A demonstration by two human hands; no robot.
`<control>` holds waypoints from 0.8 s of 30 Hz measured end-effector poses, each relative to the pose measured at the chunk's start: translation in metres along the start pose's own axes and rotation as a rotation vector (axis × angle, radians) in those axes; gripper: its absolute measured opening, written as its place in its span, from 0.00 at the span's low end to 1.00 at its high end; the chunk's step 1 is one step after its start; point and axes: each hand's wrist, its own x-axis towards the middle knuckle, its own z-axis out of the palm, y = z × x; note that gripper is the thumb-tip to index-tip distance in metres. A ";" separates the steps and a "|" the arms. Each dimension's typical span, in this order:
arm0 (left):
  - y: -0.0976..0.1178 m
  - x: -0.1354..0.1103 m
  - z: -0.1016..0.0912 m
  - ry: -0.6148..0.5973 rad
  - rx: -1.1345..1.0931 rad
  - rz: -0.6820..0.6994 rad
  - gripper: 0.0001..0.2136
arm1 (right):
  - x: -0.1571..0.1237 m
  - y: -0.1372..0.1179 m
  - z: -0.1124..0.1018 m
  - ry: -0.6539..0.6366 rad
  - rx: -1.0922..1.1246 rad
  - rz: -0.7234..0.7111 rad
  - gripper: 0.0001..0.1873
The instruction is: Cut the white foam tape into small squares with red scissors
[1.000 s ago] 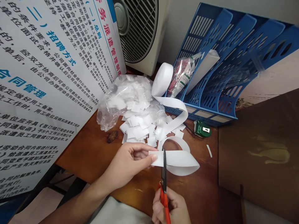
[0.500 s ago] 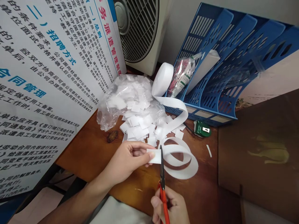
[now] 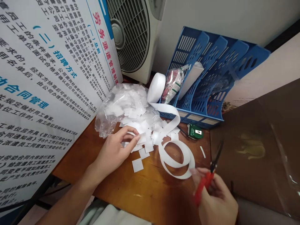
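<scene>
- Under fingers of left hand (image 3: 114, 151): white squares (image 3: 141, 127), cut, many; grip on one, cannot tell.
- In fingers of right hand (image 3: 217, 197), clamped: red-handled scissors (image 3: 208, 177).
- Between both: white strip (image 3: 187, 154), uncut; roll (image 3: 157, 87) beyond.

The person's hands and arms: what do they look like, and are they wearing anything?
Both the left hand and the right hand are bare, without gloves or any visible rings. The slim left forearm shows no sleeve, watch or bracelet.
</scene>
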 end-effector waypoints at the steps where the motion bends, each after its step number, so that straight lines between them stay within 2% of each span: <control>1: 0.000 0.003 -0.002 0.013 0.051 0.024 0.07 | 0.014 0.001 -0.001 0.073 -0.014 -0.054 0.22; 3: 0.000 0.008 -0.005 0.032 0.132 0.091 0.07 | 0.039 0.006 0.000 0.087 -0.034 -0.058 0.22; 6: -0.004 0.015 -0.006 0.078 0.216 0.195 0.08 | 0.062 0.015 0.006 0.038 -0.087 -0.037 0.24; 11: -0.012 0.025 -0.006 0.032 0.195 0.172 0.08 | 0.076 0.018 0.014 -0.036 -0.183 -0.058 0.17; 13: -0.012 0.027 -0.007 0.034 0.201 0.191 0.07 | 0.080 0.015 0.015 -0.016 -0.197 -0.093 0.16; 16: -0.003 0.023 -0.012 0.018 0.207 0.218 0.06 | 0.083 0.008 0.016 0.094 -0.178 -0.175 0.17; 18: 0.004 0.012 -0.017 -0.075 0.191 0.211 0.05 | 0.083 0.003 0.017 0.197 -0.131 -0.251 0.17; 19: 0.008 0.005 -0.018 -0.168 0.175 0.205 0.06 | 0.082 0.001 0.018 0.248 -0.099 -0.293 0.16; 21: 0.010 -0.012 -0.019 -0.501 0.096 0.128 0.04 | 0.079 -0.003 0.021 0.332 -0.036 -0.373 0.16; 22: 0.010 -0.022 -0.018 -0.614 0.107 0.096 0.03 | 0.078 -0.004 0.021 0.364 -0.016 -0.407 0.15; 24: 0.004 -0.041 -0.012 -0.710 0.156 0.079 0.04 | 0.076 -0.005 0.020 0.404 -0.008 -0.461 0.13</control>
